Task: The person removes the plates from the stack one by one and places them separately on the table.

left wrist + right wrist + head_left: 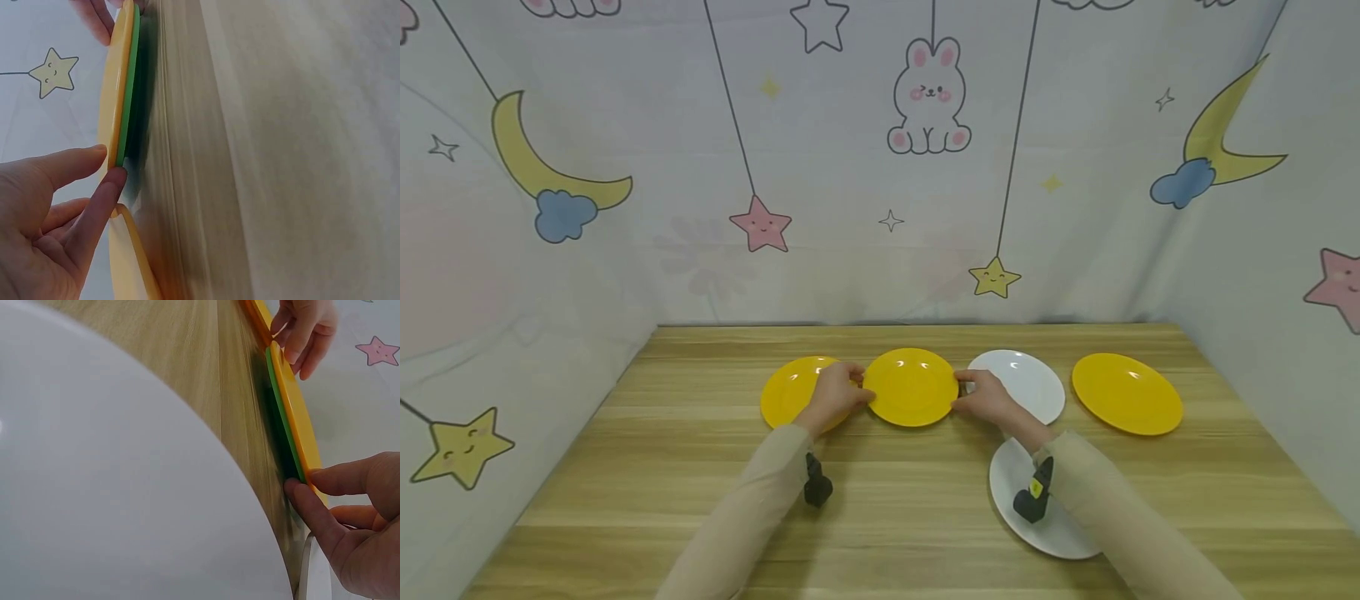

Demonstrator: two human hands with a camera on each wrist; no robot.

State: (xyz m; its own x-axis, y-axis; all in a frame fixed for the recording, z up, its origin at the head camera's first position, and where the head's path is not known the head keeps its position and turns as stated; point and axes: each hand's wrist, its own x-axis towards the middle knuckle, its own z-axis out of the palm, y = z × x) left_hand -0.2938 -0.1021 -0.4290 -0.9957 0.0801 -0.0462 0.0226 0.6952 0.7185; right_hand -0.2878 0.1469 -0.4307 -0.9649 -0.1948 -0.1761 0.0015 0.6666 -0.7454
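Observation:
In the head view a yellow plate is at the middle of the wooden table, between both hands. My left hand pinches its left rim, thumb on top and a finger below. The right hand pinches the opposite rim the same way. Both wrist views show a green plate directly under the yellow one, its rim following the yellow rim. From above, the yellow plate hides it. Another yellow plate lies partly beneath the left hand and wrist, and a white plate is behind the right hand.
On the far right lies a third yellow plate. A second white plate sits nearer the front, partly covered by the right forearm. A patterned curtain hangs behind the wooden table.

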